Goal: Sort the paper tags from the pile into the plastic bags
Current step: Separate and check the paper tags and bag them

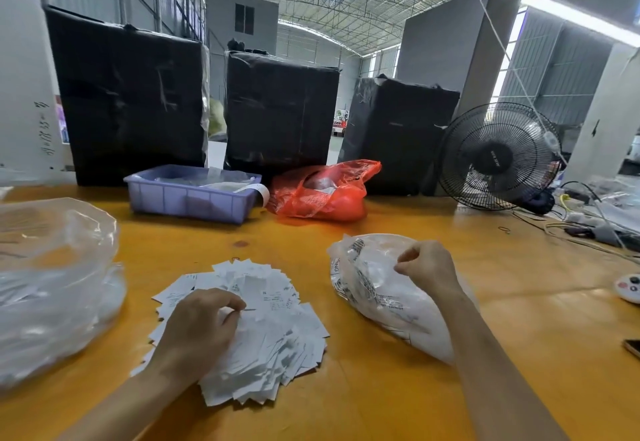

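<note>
While the pile of paper tags [249,329] lies in the near middle of the yellow surface [381,388], the left hand [197,326] rests on top of it. Its fingers [230,302] are curled and seem to pinch the edge of one tag, though the tag is hard to tell apart from the rest.

The right hand [427,267] is over a white plastic bag [374,288], just to the right of the pile. Its fingers are curled and look like they pinch the top of the bag, maybe to hold it open. A bigger clear bag [55,284] sits far to the left.

I think this is the picking step: one tag is being lifted from the pile. Next, the tag must come free alone, without others sticking to it, and then go into the right bag.

Both arms reach forward from the near edge, wrists bent down a little.
</note>
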Demonstrator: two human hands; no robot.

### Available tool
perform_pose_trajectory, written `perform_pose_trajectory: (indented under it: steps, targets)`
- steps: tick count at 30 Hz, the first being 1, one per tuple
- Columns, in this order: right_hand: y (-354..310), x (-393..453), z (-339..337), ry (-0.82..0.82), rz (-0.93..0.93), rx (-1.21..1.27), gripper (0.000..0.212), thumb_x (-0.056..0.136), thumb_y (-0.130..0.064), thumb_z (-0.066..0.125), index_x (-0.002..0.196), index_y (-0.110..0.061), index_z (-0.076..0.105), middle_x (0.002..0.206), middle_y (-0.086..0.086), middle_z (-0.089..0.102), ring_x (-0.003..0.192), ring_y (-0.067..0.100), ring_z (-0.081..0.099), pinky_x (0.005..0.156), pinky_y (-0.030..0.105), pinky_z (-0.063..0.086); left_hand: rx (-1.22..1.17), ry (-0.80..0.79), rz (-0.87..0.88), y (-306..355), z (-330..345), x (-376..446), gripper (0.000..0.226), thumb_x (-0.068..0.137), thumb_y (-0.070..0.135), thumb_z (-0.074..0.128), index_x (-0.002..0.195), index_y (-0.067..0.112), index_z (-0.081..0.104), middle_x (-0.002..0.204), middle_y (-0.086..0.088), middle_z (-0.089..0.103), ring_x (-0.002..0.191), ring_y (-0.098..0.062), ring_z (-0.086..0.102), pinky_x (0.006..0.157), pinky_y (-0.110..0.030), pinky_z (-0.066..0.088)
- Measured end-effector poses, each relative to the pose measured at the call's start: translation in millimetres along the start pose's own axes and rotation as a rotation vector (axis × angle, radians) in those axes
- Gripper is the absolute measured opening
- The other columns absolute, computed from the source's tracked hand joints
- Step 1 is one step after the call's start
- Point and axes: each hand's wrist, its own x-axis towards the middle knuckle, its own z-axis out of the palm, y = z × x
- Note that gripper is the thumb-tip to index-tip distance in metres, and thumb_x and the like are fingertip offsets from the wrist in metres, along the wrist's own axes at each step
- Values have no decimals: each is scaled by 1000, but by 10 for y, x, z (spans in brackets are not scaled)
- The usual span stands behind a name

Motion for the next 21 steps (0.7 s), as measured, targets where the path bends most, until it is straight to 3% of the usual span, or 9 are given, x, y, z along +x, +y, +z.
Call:
perform_pose_trajectory:
  steps: [5,8,11,13,17,19,21]
  targets:
    - [-76,-54,6,-49,-27,-183,25,69,-15,84,83,-11,64,81,2,64,80,21,62,68,32,50,-26,16,-12,0,-3,-4,15,79,-1,69,87,10,75,93,-2,73,93,-19,66,82,-23,44]
    - [-71,-112,64,-249,-35,-212,24,74,-25,81,68,-9,65,68,5,68,61,16,63,57,27,49,-33,19,-15,6,-15,-10,15,79,-1,69,87,11,75,93,-1,73,93,-18,65,82,-21,43]
    - [-67,-119,40,-420,24,45,26,92,-17,62,70,-3,66,58,8,66,44,11,60,46,21,48,-43,23,-11,19,-22,-8,16,78,-2,69,86,11,75,92,-1,73,92,-18,66,82,-22,44]
    - [-88,-116,-25,-426,76,180,19,91,-3,59,73,0,66,60,10,67,48,14,62,52,24,52,-46,24,-13,17,-17,-5,17,79,-2,69,86,11,75,92,0,73,93,-17,65,82,-21,43]
    - [-222,-121,-174,-117,-44,326,15,74,11,71,71,-3,65,68,16,65,56,20,59,60,32,51,-86,67,-21,-1,4,9,17,80,1,69,92,12,74,96,2,72,93,-10,63,82,-15,41]
    - [-405,-199,-232,-228,-98,625,18,70,7,75,81,-3,66,73,14,67,59,19,63,60,28,54,-181,87,-41,20,0,24,14,82,10,71,94,16,73,93,7,72,88,-4,64,77,-10,43]
    - [-646,-329,-201,-493,-108,868,28,67,3,77,92,-6,66,75,9,71,63,16,68,59,23,54,-436,19,-145,75,-29,48,16,81,30,70,92,18,72,84,6,74,82,-7,68,68,-11,48]
